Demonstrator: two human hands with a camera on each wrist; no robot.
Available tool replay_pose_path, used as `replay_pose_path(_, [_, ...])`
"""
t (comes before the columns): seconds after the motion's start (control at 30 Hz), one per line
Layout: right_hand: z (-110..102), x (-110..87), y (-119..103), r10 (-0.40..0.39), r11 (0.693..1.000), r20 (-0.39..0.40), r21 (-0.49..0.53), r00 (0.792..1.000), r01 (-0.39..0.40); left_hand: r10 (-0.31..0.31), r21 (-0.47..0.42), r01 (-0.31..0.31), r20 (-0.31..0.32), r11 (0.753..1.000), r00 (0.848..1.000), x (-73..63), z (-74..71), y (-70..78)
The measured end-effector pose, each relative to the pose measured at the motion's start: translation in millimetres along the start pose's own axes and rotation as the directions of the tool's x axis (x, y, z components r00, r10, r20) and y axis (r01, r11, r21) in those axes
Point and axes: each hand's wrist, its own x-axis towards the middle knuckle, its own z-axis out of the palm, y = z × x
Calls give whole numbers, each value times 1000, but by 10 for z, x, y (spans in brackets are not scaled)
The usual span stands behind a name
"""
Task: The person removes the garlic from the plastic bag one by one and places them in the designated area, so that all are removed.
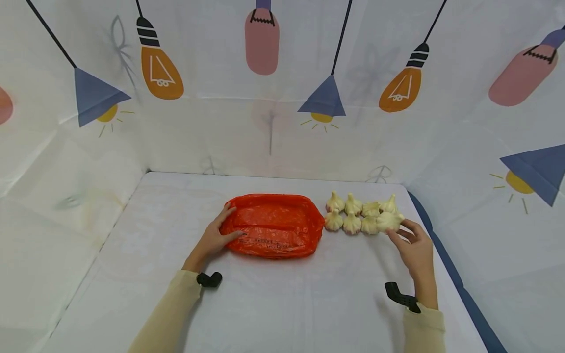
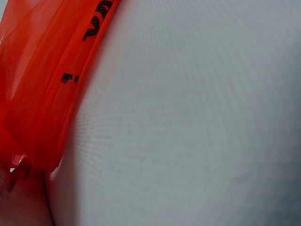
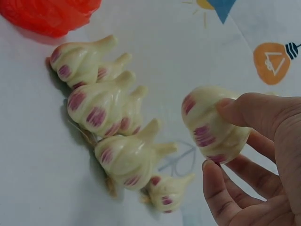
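Note:
My right hand pinches a garlic bulb between thumb and fingers. The bulb is pale with purple patches, held over the right end of two rows of garlic bulbs. In the right wrist view it hangs apart from the bulbs on the table. To the left lies a red plastic bag, spread into a wide oblong shape with dark print on its front. My left hand grips the bag's left end, fingers at the far left edge and thumb over the near side. Some left fingers are hidden behind the bag.
Both things lie on a white-covered table. A white cloth backdrop with printed lamps rises behind and at both sides. A dark blue strip runs along the table's right edge, near the right hand.

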Motion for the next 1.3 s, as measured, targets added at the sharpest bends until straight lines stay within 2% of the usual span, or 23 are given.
replay_pose_path(0.13, [-25, 20, 34, 27, 1000, -12, -14, 1000, -27, 4, -2, -4, -2, 1000, 1000, -2, 2, 6])
replay_pose_path(0.37, [-63, 74, 111, 39, 999, -46, 39, 998, -37, 2, 11, -2, -2, 1000, 1000, -10, 3, 19])
replay_pose_path(0.67, [-111, 110, 203, 106, 994, -49, 1, 993, -106, 13, 25, -13, -3, 1000, 1000, -9, -1, 25])
replay_pose_path(1.3, [-53, 270, 436, 108, 994, -38, -18, 993, -108, 9, 36, -10, 2, 999, 1000, -8, 0, 10])
